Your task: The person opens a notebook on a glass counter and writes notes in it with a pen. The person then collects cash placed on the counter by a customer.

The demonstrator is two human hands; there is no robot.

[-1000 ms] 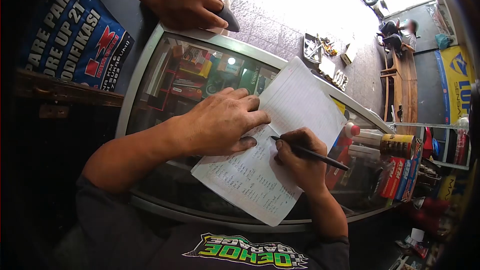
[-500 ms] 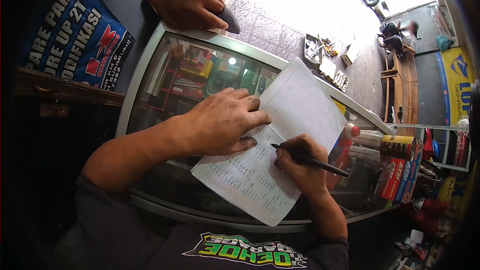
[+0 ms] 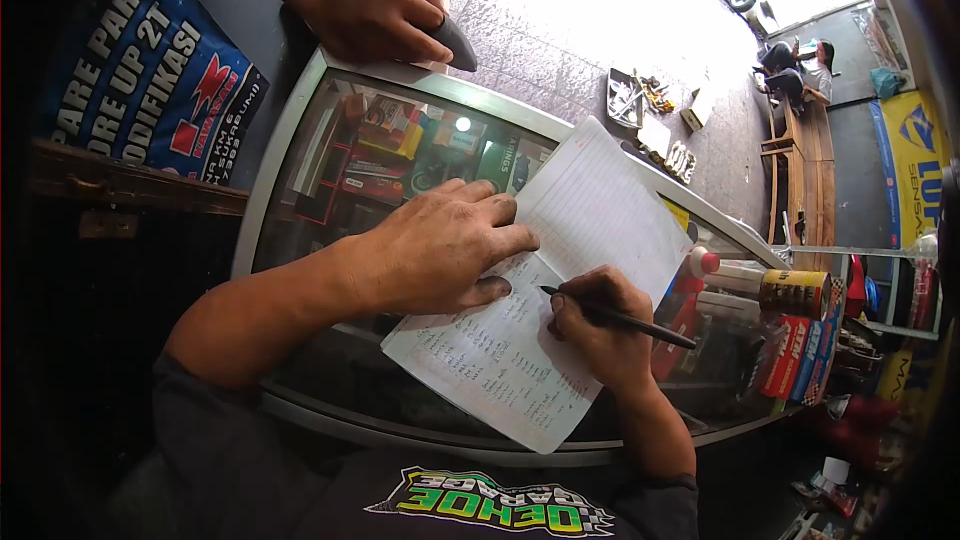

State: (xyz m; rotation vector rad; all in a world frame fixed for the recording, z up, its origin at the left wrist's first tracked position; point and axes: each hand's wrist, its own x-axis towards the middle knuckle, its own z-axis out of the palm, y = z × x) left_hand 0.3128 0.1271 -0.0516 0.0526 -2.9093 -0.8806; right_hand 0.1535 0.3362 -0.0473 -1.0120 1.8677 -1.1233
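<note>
An open notebook point(image 3: 620, 210) lies at a slant on the glass counter. Its upper page is ruled and mostly blank; handwriting fills much of the lower page. My left hand point(image 3: 455, 245) rests flat across the notebook's left side near the fold, fingers stretched out and slightly apart. In my right hand point(image 3: 605, 325) is a dark pen point(image 3: 640, 324), pinched between thumb and fingers. The pen's tip is at the written page, just below the fold; whether it touches the paper I cannot tell.
Boxed parts point(image 3: 385, 140) show through the counter's glass top point(image 3: 330, 315). Another person's hand point(image 3: 385, 25) holds a dark, pointed object point(image 3: 456, 44) at the far edge. Bottles and a can point(image 3: 790, 292) stand at right. Tools in a tray point(image 3: 625, 98) lie on the floor; someone sits beyond a wooden bench point(image 3: 815, 175).
My left hand and the pen tip have shifted very slightly to the left. Otherwise the hands and notebook look the same.
</note>
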